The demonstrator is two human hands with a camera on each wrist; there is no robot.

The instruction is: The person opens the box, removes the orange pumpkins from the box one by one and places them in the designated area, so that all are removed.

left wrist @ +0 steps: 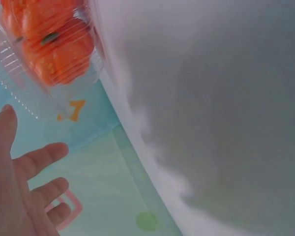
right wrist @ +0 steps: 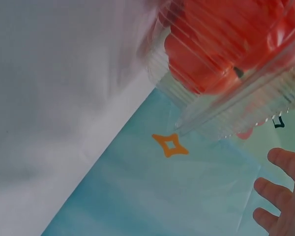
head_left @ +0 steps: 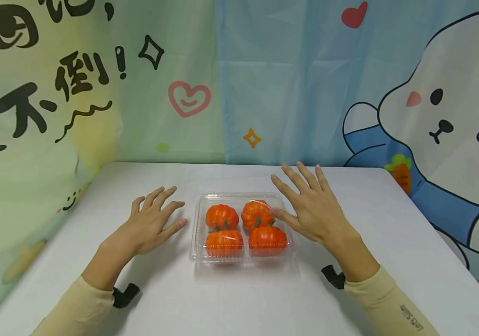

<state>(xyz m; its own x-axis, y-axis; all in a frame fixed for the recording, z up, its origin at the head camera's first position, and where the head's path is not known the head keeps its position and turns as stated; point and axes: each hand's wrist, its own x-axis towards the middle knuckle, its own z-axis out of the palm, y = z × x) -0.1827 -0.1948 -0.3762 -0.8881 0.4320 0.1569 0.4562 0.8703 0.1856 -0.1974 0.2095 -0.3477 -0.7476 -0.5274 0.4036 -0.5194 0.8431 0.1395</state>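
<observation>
A clear plastic clamshell box (head_left: pixel 197 233) lies on the white table, holding several orange, ribbed vegetables (head_left: pixel 221 217) with green stems, like small pumpkins or bell peppers. Clear plastic covers them. Left of the box hovers my left hand (head_left: pixel 149 228), fingers spread and slightly bent, holding nothing. My right hand (head_left: pixel 312 210) is at the box's right side with fingers spread. Its thumb overlaps the box edge in the head view; whether it touches, I cannot tell. In the left wrist view the left fingers (left wrist: pixel 44 160) stand apart from the box.
The white table (head_left: pixel 239 303) reaches back to a printed cloth (head_left: pixel 264 93) with hearts, writing and a white cartoon animal (head_left: pixel 453 140). A black wrist mount (head_left: pixel 126 295) sits at the left cuff, another black mount (head_left: pixel 333 277) at the right.
</observation>
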